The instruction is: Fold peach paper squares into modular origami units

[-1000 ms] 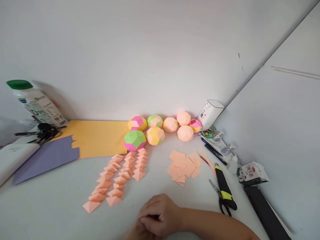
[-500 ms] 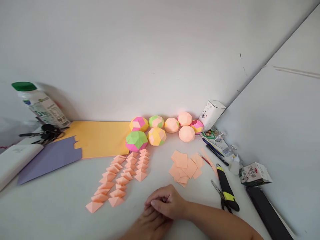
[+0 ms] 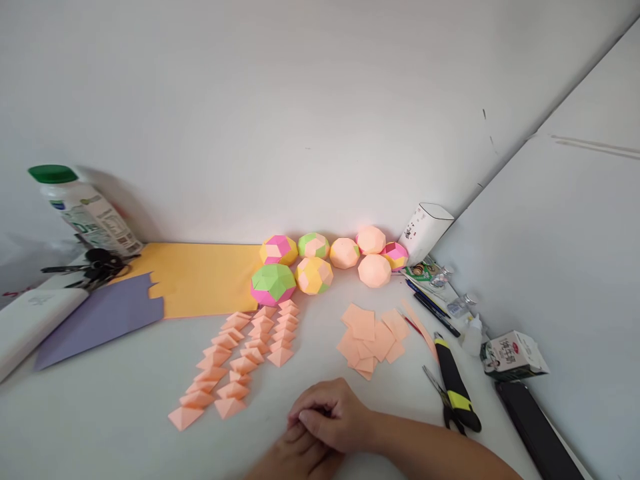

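Observation:
My right hand (image 3: 333,413) lies over my left hand (image 3: 297,453) at the table's front, fingers curled over the left fingers. Those left fingers stretch flat beneath it, their tips hidden. Between the two hands I see no object. Beyond them sits a loose pile of peach paper pieces (image 3: 364,331). To the left, folded peach paper pieces stand in three overlapping rows: a long left row (image 3: 213,360), a middle row (image 3: 243,365) and a shorter right row (image 3: 283,337). Neither hand touches the paper.
Several faceted paper balls (image 3: 273,283) line the wall. Yellow paper (image 3: 205,277), purple paper (image 3: 105,320), keys (image 3: 103,263) and a green-capped bottle (image 3: 95,213) are left. Right are scissors (image 3: 445,400), a black-yellow cutter (image 3: 456,383), pens (image 3: 435,308), a milk carton (image 3: 514,353) and a black phone-like slab (image 3: 537,427).
The view has shifted slightly, and my hands appear a little lower in it. They keep the same hold on each other. Nothing on the table has visibly been moved.

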A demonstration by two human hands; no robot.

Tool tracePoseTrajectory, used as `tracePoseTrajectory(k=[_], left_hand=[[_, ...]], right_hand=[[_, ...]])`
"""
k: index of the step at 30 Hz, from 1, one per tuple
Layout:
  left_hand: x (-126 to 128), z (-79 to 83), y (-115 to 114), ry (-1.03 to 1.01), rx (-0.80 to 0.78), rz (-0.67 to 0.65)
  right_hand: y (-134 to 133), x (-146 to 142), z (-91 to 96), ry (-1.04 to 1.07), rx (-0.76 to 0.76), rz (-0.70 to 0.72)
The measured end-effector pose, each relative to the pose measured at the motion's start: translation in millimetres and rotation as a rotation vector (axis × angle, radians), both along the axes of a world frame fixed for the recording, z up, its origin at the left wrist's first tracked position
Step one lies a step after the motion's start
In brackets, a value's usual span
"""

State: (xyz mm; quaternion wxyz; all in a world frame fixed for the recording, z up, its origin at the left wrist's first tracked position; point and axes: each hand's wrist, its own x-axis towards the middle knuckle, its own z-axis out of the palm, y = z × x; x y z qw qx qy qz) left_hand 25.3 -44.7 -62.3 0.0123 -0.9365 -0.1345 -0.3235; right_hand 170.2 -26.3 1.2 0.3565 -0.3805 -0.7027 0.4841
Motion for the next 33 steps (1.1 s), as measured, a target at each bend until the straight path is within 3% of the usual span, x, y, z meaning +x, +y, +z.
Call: tracePoseTrajectory(k=[10,18,27,30,33], left_hand=[[-6.1,-9.0,-2.4,0.117,-0.043,-0.029],[-12.3,13.7,2.4,0.22,-0.181,-0.117],[-12.6,30.1,-2.2,0.297,-0.43,-0.104],[-13.8,42.8,0.2,0.334,-0.496,-0.145],[-18.8,61.0,6.1,0.371,-0.599,-0.194]], right_hand=[[0.5,-0.8,-0.7,0.001,0.001,-0.004],[1.8,-1.6,2.5,-0.008,-0.007,0.0],[0.7,-1.5,0.3,-0.068,0.045,0.023],[-1.5,-1.4,-0.5,-0.097,0.155,0.007],[1.8,3.3,1.4,-0.198,0.485,-0.175]])
